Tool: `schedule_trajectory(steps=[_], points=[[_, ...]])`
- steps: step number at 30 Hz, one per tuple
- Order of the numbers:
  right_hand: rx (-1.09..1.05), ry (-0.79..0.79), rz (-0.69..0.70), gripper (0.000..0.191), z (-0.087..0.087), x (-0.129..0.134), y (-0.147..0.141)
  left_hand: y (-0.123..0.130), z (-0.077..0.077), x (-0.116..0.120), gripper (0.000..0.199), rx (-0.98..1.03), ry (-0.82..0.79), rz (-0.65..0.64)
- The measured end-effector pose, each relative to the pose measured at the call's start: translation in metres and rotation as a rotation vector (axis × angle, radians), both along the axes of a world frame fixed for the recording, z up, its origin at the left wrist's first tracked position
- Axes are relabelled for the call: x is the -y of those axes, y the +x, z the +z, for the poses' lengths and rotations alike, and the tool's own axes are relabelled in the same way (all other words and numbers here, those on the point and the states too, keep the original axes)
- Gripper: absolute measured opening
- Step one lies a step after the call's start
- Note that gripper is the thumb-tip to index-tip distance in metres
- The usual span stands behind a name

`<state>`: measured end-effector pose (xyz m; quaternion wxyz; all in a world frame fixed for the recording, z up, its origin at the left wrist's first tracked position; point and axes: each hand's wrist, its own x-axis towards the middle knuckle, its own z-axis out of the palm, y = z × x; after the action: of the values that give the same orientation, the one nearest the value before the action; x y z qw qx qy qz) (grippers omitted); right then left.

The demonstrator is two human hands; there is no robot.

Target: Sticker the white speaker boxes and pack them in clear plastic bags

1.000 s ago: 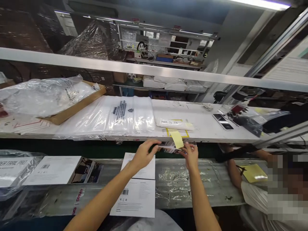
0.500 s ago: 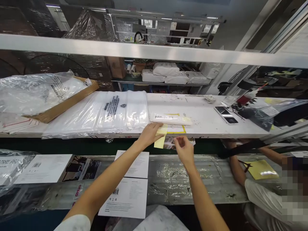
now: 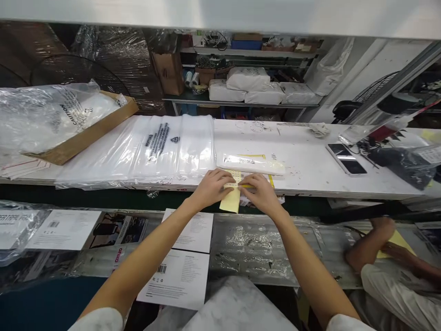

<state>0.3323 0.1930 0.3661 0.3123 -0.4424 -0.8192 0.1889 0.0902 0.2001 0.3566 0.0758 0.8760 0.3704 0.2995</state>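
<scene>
A yellow sticker sheet [image 3: 230, 201] with rows of small printed labels hangs over the front edge of the white shelf. My left hand [image 3: 212, 187] pinches its left side, thumb and fingers closed. From the right, my right hand [image 3: 260, 193] has its fingertips pinched together at the sheet's right edge; whether a single label is between them is too small to see. Just behind both hands lies a flat white packet [image 3: 251, 163] with handwriting, partly over a yellow-bordered card [image 3: 271, 180]. A stack of clear plastic bags [image 3: 165, 147] with printed warnings is left of it.
White printed boxes [image 3: 175, 278] lie on the plastic-covered conveyor [image 3: 255, 248] below. At left is a cardboard tray [image 3: 99, 133] of bags. A phone [image 3: 346, 158] rests on the shelf [image 3: 303, 174] at right. A co-worker's arm [image 3: 370, 241] reaches in at lower right.
My right hand has moved left and up to the sticker sheet, beside my left hand, which stays on it. The view has tilted down. The co-worker's arms have shifted.
</scene>
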Motion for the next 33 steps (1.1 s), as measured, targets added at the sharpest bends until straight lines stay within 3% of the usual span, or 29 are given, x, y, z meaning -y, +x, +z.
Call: schedule_trajectory(steps=[7, 13, 29, 33], points=[[0.130, 0.133, -0.044, 0.013, -0.009, 0.000, -0.006, 0.002, -0.013, -0.002, 0.022, 0.023, 0.072, 0.021], [0.234, 0.267, -0.054, 0.011, -0.010, 0.003, -0.008, 0.003, -0.012, -0.002, 0.017, 0.017, 0.069, 0.044], [0.224, 0.331, -0.063, 0.009, -0.005, 0.009, -0.012, 0.005, -0.011, 0.000, 0.013, 0.018, 0.096, 0.056], [0.090, 0.245, -0.036, 0.010, -0.001, 0.014, -0.012, 0.006, -0.012, 0.000, 0.012, 0.024, 0.102, 0.057]])
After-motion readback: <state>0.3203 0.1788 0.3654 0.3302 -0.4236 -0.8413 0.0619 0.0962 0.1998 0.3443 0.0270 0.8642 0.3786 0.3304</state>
